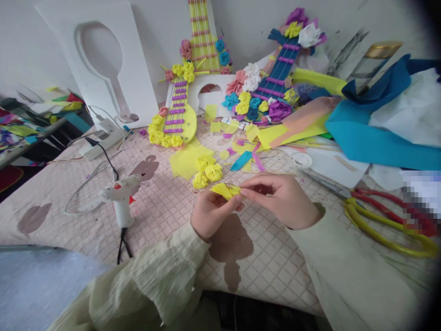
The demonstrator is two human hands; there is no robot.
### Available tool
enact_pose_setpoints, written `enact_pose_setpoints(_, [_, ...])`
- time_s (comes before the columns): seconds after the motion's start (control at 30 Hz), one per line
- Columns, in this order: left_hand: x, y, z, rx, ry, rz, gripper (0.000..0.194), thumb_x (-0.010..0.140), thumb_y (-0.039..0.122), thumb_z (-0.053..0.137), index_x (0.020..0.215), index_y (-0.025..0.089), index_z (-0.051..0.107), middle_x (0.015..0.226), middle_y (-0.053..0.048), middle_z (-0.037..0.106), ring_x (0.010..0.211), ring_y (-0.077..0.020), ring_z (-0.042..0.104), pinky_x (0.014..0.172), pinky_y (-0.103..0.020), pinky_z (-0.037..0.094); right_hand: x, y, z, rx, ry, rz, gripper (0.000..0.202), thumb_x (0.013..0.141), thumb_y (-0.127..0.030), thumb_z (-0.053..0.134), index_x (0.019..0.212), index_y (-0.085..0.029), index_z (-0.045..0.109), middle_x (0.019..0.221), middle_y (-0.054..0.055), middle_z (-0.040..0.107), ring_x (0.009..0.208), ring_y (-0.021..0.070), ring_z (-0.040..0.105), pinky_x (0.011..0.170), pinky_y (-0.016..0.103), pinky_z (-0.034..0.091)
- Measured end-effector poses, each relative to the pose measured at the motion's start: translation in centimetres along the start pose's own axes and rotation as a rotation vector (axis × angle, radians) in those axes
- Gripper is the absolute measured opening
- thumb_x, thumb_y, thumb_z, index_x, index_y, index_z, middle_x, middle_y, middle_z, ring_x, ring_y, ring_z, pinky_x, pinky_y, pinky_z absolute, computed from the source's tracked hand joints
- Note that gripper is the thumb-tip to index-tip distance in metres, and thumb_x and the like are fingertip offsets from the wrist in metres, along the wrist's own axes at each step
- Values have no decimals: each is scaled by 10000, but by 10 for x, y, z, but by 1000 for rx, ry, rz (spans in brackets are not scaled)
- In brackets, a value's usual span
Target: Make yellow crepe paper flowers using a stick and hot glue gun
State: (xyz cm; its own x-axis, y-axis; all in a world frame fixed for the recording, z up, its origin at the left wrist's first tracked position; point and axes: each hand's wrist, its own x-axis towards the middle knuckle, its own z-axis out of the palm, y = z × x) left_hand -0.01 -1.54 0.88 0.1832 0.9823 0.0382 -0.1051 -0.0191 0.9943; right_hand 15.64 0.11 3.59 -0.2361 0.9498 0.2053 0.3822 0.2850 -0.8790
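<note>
My left hand [214,212] pinches a partly folded yellow paper flower [223,190] above the table. At the flower's right end, the thumb and fingertips of my right hand [280,197] are closed on its narrow twisted part. Some of the paper is hidden behind the fingers. Just beyond my left hand lie several finished yellow paper flowers [208,171], next to flat yellow paper sheets [182,158]. A thin stick shows behind my right hand; I cannot tell whether the hand touches it.
A white glue gun [122,202] stands at left, its cord trailing near a power strip [103,140]. Large scissors [365,207] lie right. Behind are a yellow paper-flowered instrument [188,120], a blue one [279,69], a white cut-out board [138,59] and blue paper [375,124].
</note>
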Motion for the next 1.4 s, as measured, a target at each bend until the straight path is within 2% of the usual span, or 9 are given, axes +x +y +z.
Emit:
enact_pose_setpoints(0.1, [0, 0, 0, -37, -14, 6, 116, 715, 219, 658, 722, 106, 628, 616, -10, 631, 539, -79, 600, 553, -176, 526, -1, 0, 1, 33, 12, 22, 84, 693, -245, 646, 727, -168, 646, 681, 13, 667, 537, 107, 562, 496, 236, 472])
enact_pose_setpoints(0.23, [1, 3, 0, -101, -3, 24, 140, 715, 202, 658, 814, 109, 624, 645, -3, 624, 535, -77, 596, 544, -182, 530, -2, -1, 2, 10, 24, -27, 54, 717, -220, 620, 703, -170, 635, 711, 13, 669, 597, 113, 580, 523, 230, 464])
enact_pose_setpoints(0.5, [0, 4, -2, -107, -4, 54, 142, 722, 244, 651, 727, 109, 608, 603, -10, 621, 521, -69, 578, 524, -163, 505, -4, -4, 3, -9, 39, -29, 68, 729, -192, 586, 761, -183, 646, 758, 14, 678, 643, 116, 589, 531, 218, 466])
enact_pose_setpoints(0.7, [0, 5, -4, -73, 56, 46, 187, 721, 300, 647, 711, 120, 595, 572, -13, 623, 492, -87, 571, 495, -196, 501, -5, -4, 3, -31, 75, -46, 55, 725, -214, 599, 755, -194, 641, 728, 7, 674, 611, 114, 580, 512, 222, 468])
enact_pose_setpoints(1.0, [0, 6, -7, -71, 110, 66, 149, 734, 254, 635, 697, 115, 600, 550, -12, 639, 474, -87, 592, 482, -181, 518, -6, -5, 2, -73, 94, -81, 28, 728, -207, 604, 729, -220, 628, 762, -1, 669, 660, 131, 592, 545, 248, 469])
enact_pose_setpoints(1.27, [0, 7, -7, -99, 137, 58, 138, 709, 242, 661, 696, 112, 617, 542, -14, 656, 464, -98, 610, 478, -186, 536, -7, -9, 2, -145, 125, -176, 50, 736, -176, 605, 721, -222, 619, 746, -5, 651, 622, 121, 583, 537, 256, 460])
enact_pose_setpoints(1.4, [0, 8, -8, -69, 145, 49, 165, 708, 275, 664, 688, 116, 624, 554, -21, 662, 473, -115, 623, 479, -210, 548, -8, -11, 2, -203, 139, -259, 98, 756, -160, 590, 716, -246, 613, 758, 2, 657, 683, 148, 609, 586, 280, 489])
